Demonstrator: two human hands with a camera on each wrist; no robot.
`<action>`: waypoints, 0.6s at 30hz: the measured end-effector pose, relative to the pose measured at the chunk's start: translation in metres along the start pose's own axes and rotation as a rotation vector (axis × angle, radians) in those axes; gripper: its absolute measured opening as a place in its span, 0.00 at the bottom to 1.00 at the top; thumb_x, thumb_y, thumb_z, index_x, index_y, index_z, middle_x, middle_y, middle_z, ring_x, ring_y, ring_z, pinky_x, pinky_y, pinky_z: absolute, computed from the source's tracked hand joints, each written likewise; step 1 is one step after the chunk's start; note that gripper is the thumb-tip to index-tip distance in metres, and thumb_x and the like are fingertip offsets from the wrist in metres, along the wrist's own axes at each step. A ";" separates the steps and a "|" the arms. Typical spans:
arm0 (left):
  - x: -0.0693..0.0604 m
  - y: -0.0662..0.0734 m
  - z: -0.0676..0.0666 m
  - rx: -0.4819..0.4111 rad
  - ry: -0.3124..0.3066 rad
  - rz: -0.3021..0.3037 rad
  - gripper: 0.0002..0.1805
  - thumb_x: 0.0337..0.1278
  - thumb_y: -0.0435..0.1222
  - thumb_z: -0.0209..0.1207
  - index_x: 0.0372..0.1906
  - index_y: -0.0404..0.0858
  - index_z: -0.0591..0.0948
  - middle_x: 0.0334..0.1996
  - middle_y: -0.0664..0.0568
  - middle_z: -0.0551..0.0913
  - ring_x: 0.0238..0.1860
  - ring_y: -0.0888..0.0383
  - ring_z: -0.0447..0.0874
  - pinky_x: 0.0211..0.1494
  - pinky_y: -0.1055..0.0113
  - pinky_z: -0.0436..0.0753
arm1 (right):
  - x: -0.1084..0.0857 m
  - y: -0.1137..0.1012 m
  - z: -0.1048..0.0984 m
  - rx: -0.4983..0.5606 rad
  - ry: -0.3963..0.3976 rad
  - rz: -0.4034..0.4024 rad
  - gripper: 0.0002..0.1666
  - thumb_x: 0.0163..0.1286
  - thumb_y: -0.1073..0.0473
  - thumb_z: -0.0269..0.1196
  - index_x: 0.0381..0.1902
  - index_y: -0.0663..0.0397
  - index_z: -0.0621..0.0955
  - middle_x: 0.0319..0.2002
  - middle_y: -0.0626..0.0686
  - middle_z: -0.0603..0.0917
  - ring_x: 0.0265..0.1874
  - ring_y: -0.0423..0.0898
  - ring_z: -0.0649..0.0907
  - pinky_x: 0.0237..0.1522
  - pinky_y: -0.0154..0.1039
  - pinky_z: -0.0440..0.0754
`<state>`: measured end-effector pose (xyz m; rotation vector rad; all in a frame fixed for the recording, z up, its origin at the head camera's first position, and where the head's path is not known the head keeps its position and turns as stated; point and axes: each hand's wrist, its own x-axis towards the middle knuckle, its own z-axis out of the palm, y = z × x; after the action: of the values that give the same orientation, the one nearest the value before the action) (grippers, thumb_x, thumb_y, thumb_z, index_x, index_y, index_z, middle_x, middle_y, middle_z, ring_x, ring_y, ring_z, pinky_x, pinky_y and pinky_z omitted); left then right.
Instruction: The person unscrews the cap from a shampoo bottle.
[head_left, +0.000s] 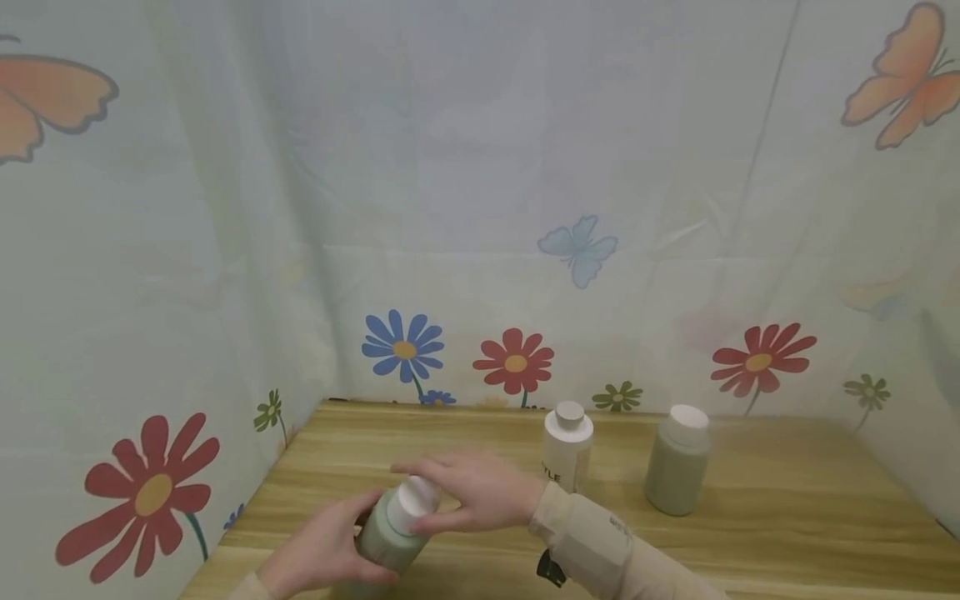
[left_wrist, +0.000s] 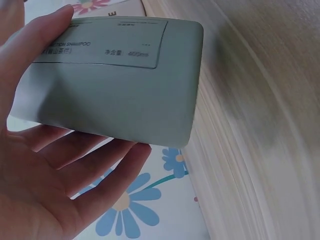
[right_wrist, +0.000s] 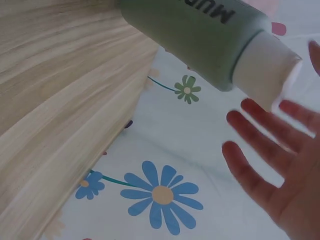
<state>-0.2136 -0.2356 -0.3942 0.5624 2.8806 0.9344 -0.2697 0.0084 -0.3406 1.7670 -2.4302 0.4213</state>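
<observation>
A green shampoo bottle (head_left: pixel 390 533) with a white cap (head_left: pixel 415 503) is tilted above the table, cap end up and to the right. My left hand (head_left: pixel 322 542) grips its body; in the left wrist view the thumb lies on the label side of the bottle (left_wrist: pixel 120 95), fingers on the opposite side. At the cap end is my right hand (head_left: pixel 480 492), its fingers over the top and thumb by the near side. Seen from the right wrist, those fingers (right_wrist: pixel 265 147) are spread and fairly straight beside the white cap (right_wrist: pixel 265 70); firm contact is unclear.
A white bottle (head_left: pixel 567 450) with a grey cap stands upright behind my right forearm. Farther right stands another green bottle (head_left: pixel 677 471) with a white cap. The wooden table (head_left: pixel 787 492) is bounded at the back and left by a flowered curtain (head_left: pixel 465 167).
</observation>
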 end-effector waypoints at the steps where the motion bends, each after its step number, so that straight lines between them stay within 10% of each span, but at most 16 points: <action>1: 0.000 0.000 0.000 -0.004 -0.002 -0.009 0.37 0.33 0.55 0.75 0.54 0.47 0.76 0.45 0.58 0.84 0.42 0.64 0.81 0.40 0.68 0.79 | 0.001 -0.001 0.001 0.009 0.012 0.036 0.34 0.70 0.37 0.56 0.69 0.40 0.67 0.58 0.44 0.81 0.51 0.36 0.82 0.51 0.30 0.78; 8: -0.002 -0.001 -0.001 -0.008 -0.003 -0.020 0.39 0.34 0.55 0.75 0.55 0.44 0.76 0.45 0.57 0.84 0.41 0.65 0.81 0.39 0.69 0.79 | 0.005 -0.006 0.010 -0.012 0.124 0.123 0.25 0.66 0.34 0.58 0.54 0.38 0.74 0.39 0.39 0.85 0.29 0.28 0.75 0.28 0.19 0.68; 18: -0.002 -0.001 -0.001 -0.026 -0.013 -0.011 0.37 0.35 0.53 0.75 0.55 0.46 0.76 0.47 0.57 0.83 0.43 0.63 0.80 0.41 0.68 0.80 | 0.004 -0.006 0.013 -0.091 0.132 0.062 0.24 0.66 0.38 0.59 0.56 0.37 0.75 0.46 0.40 0.85 0.35 0.31 0.80 0.31 0.19 0.68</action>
<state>-0.2118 -0.2374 -0.3945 0.5474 2.8527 0.9610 -0.2647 -0.0010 -0.3509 1.5793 -2.3780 0.4127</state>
